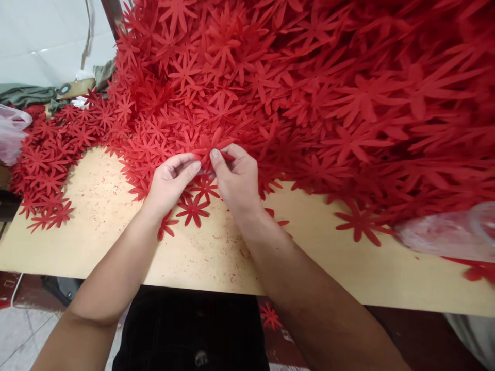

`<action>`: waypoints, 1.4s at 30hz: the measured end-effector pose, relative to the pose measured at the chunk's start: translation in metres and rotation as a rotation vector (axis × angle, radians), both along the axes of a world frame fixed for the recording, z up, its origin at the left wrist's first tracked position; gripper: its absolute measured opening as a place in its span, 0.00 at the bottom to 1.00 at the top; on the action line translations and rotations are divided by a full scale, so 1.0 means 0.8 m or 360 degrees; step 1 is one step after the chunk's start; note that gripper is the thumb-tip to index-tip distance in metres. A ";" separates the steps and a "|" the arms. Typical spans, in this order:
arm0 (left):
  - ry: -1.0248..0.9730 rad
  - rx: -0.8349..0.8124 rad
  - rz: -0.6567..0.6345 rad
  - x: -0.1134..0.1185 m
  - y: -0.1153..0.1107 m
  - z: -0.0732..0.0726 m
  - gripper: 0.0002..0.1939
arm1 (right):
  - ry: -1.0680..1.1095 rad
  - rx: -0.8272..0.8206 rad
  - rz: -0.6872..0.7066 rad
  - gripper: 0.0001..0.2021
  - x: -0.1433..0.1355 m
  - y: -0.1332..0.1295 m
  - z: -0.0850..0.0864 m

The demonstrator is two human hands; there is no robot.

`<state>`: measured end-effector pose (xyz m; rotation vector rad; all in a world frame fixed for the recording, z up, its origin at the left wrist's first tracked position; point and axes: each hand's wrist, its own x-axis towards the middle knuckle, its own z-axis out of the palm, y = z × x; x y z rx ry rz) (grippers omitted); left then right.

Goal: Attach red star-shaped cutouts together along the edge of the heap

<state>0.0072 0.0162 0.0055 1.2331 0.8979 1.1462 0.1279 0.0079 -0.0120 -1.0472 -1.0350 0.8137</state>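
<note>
Between my two hands, just above the front of the heap, is a red flower-shaped cutout (pixel 211 146) with long narrow petals. My left hand (pixel 172 178) pinches it from the left, thumb and fingers together. From the right, my right hand (pixel 236 175) grips it with the thumb on top. Whether it is a single layer or several, I cannot tell. Beneath my hands, loose red flower cutouts (pixel 193 210) lie on the pale table (pixel 189 257). Behind them rises a large heap of the same red cutouts (pixel 247 77).
A smaller pile of red cutouts (pixel 50 159) spreads at the left beside a clear plastic bag (pixel 11 131). Another plastic bag (pixel 444 232) lies at the right edge. Green cloth (pixel 29 94) sits by the white tiled wall (pixel 42 41). One cutout (pixel 270 316) is below the table edge.
</note>
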 end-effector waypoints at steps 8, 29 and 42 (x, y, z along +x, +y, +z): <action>-0.0026 -0.0098 0.0304 -0.003 0.008 -0.003 0.09 | 0.0038 0.0080 -0.0023 0.10 0.000 0.004 -0.008; 0.0109 -0.0035 0.0364 -0.008 0.008 0.009 0.27 | 0.0216 0.0004 0.0271 0.22 0.007 -0.006 0.019; 0.0073 -0.0091 0.0278 -0.016 0.013 0.010 0.25 | 0.0363 -0.0117 0.0514 0.19 0.008 -0.003 0.017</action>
